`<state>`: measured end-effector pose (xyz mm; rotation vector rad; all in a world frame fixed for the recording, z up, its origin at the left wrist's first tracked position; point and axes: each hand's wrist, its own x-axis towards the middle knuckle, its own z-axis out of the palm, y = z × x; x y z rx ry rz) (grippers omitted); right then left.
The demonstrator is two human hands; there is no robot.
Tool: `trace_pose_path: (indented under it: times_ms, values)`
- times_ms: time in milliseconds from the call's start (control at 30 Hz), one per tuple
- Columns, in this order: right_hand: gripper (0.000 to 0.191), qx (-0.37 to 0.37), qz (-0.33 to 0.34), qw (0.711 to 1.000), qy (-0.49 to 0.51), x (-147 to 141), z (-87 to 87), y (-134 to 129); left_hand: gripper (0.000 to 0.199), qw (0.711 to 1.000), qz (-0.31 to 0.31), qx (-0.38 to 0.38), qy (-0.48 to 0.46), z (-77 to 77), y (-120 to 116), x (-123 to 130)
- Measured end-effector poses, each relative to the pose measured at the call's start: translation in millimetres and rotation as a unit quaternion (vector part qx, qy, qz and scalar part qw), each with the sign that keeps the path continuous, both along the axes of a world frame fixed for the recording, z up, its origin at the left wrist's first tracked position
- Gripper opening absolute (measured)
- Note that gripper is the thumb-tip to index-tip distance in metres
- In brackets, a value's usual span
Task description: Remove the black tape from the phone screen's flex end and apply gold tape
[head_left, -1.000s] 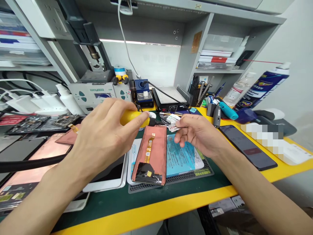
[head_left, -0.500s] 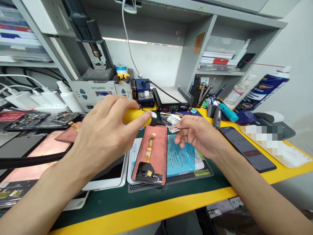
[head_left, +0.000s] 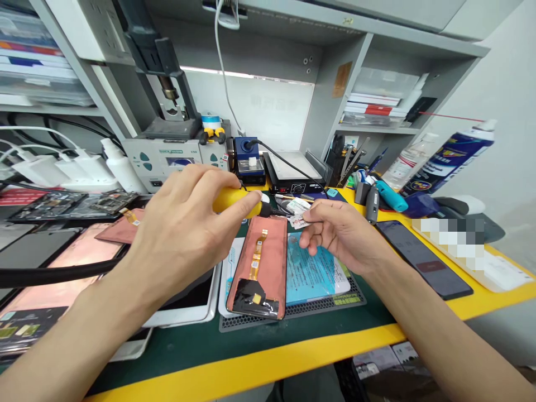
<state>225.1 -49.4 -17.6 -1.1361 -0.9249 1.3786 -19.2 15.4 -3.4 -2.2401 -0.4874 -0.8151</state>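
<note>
My left hand (head_left: 190, 226) is closed around a yellow-bodied tool (head_left: 238, 202) with a black collar and a thin dark tip that points right. My right hand (head_left: 335, 231) pinches a small printed card (head_left: 298, 222) between thumb and index finger, while its other fingers curl in. The tool's tip is close to the card; whether they touch, I cannot tell. Just below lies a phone screen (head_left: 270, 262) with its copper-coloured back up, a gold flex cable (head_left: 257, 254) running along it. It rests partly on a blue printed sheet (head_left: 316, 276).
A grey perforated mat (head_left: 355, 296) lies under the sheet. Phone panels and a white-framed device (head_left: 184, 318) are at left. A dark phone (head_left: 422, 257) lies at right. Behind stand a rework station (head_left: 180, 159), a soldering unit (head_left: 249, 151) and a heating plate (head_left: 293, 170).
The camera view has shifted slightly, so the scene sits a little lower in the picture. Both hands keep their grips and almost the same positions.
</note>
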Motion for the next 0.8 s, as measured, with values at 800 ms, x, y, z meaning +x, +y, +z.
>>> trace_pose_path:
  times_ms: [800]
  values:
    - [0.018,0.045,-0.019,0.998,0.03,1.1,3.8,-1.6,0.027,0.998,0.009,-0.068,-0.017,-5.3,1.7,0.4]
